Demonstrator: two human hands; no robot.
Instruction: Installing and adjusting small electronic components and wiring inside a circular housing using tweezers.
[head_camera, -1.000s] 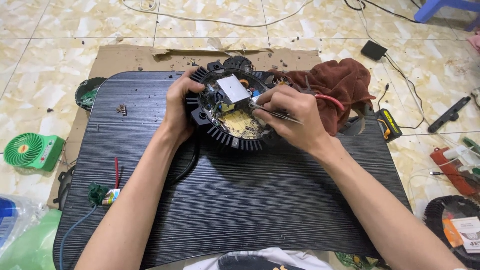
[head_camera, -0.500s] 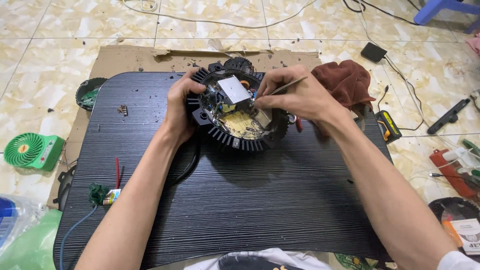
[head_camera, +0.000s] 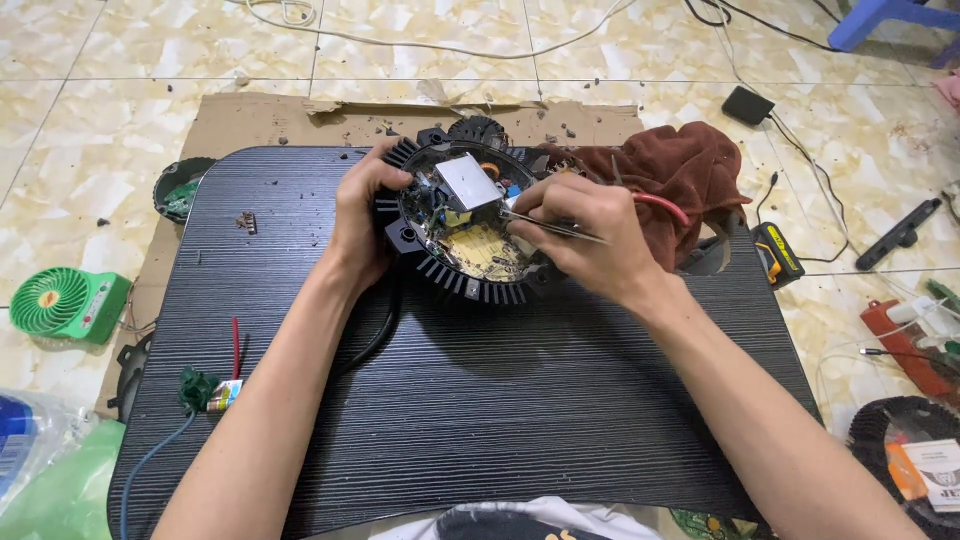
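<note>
Head view | 1 finned lamp housing (head_camera: 455, 265) | left hand (head_camera: 355, 215) steadies | right hand (head_camera: 590, 230) pinches 1 tweezers (head_camera: 550, 226)

Tweezer tips (head_camera: 515, 213): hidden among the parts.
Right hand (head_camera: 590, 238): covers the finned housing's (head_camera: 470, 285) right rim.
Blue stool (head_camera: 890, 15): cut off at the top edge.

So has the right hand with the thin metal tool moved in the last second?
Yes. The right hand swung its metal tool up toward the brown cloth, then back down over the round black housing.
</note>
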